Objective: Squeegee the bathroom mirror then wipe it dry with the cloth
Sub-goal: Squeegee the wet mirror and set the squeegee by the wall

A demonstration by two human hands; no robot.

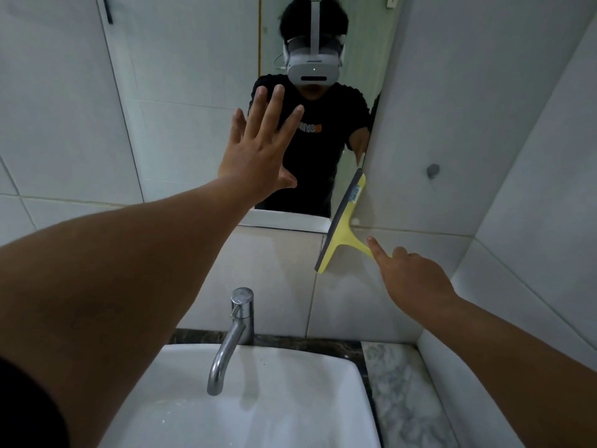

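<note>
Yellow plastic forms the squeegee (343,225), a T-shaped tool with a dark rubber blade along its left edge. It stands nearly upright, tilted a little, at the lower right corner of the mirror (200,92): the top of the blade lies at the mirror's right edge, while the lower half hangs below the mirror's bottom rim against the pale wall tiles (277,270). A small label sits near the top of the yellow head.

The right hand (412,279) holds the short handle from the right. Its fingers (376,250) are curled around the handle, with the forefinger stretched out along it toward the head; the handle's end is hidden inside the grip.

The left hand (258,150) is raised in front of the mirror, palm toward the glass, fingers spread wide and holding nothing. Whether the palm touches the glass cannot be told. The mirror reflects a person in a black shirt wearing a white headset.

Below, a metal tap (231,337) curves over a white sink (290,415). To the right of the sink lies a strip of marbled bench (400,389), meeting the tiled side wall. A small round metal fitting (433,171) sits on the wall to the right of the squeegee, well apart from it.
</note>
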